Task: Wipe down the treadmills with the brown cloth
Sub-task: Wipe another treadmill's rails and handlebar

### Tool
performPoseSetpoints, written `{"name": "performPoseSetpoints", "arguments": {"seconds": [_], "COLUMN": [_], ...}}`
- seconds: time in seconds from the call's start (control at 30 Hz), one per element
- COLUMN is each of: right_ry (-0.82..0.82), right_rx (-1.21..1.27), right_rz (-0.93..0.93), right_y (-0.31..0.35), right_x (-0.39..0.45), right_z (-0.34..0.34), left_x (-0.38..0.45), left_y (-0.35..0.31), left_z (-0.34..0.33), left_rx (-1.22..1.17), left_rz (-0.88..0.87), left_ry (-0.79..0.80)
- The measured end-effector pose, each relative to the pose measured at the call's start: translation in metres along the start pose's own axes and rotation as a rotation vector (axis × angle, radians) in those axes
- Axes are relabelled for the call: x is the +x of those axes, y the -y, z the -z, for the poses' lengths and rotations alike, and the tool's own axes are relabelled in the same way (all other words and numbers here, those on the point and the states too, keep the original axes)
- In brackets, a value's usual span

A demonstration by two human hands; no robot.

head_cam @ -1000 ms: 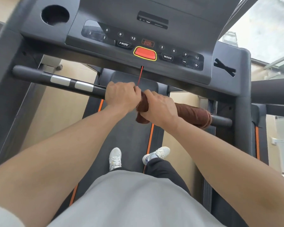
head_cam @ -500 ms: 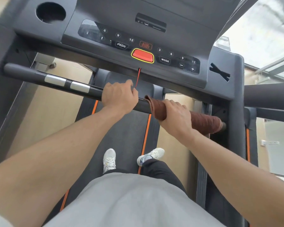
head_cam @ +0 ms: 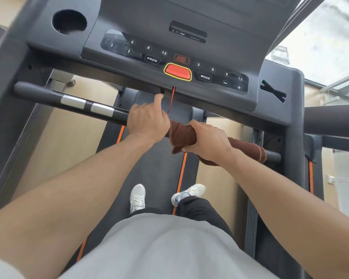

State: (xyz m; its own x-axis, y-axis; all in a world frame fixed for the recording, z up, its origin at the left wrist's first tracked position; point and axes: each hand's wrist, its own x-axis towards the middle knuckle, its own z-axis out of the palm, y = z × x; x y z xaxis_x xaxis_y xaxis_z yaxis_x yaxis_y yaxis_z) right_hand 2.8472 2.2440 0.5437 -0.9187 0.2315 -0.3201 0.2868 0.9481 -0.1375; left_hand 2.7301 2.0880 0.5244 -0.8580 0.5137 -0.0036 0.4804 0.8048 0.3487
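**Both hands on the bar**

Up front, we stood on the treadmill (head_cam: 155, 172) belt, facing its console (head_cam: 175, 63). Our right hand (head_cam: 208, 141) gripped the cloth (head_cam: 181, 133), fingers curled tight around it where it wrapped the handlebar (head_cam: 109, 112). That brown cloth covered the bar's right part, from just beside our left hand (head_cam: 147, 121) out nearly to the bar's right end, with one corner hanging below. Our left hand held the bare bar, touching the cloth's edge; most fingers were clamped on the bar, while the forefinger pointed up toward the console's underside, beside the red cord (head_cam: 171, 100). Our white shoes (head_cam: 137, 197) rested on the belt.
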Motion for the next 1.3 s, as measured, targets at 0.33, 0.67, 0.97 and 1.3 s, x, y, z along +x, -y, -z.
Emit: {"name": "performPoseSetpoints", "arguments": {"seconds": [0.33,0.67,0.97,1.3], "right_ry": [-0.330,0.219,0.539,0.109], "right_rx": [-0.125,-0.041,0.207,-0.046], "right_rz": [0.065,-0.070,-0.044,-0.056], "right_y": [-0.030,-0.032,-0.044,-0.037], "right_x": [-0.048,0.003,0.031,0.005], "right_z": [-0.037,0.012,0.017,0.000], "left_x": [-0.040,-0.035,0.023,0.047], "left_y": [-0.019,-0.073,-0.093,-0.102], "left_z": [-0.007,-0.026,0.003,0.003], "left_rx": [-0.224,0.386,0.379,0.327], "left_rz": [-0.474,-0.359,-0.375,-0.335], "left_ry": [-0.181,0.200,0.797,1.130]}}
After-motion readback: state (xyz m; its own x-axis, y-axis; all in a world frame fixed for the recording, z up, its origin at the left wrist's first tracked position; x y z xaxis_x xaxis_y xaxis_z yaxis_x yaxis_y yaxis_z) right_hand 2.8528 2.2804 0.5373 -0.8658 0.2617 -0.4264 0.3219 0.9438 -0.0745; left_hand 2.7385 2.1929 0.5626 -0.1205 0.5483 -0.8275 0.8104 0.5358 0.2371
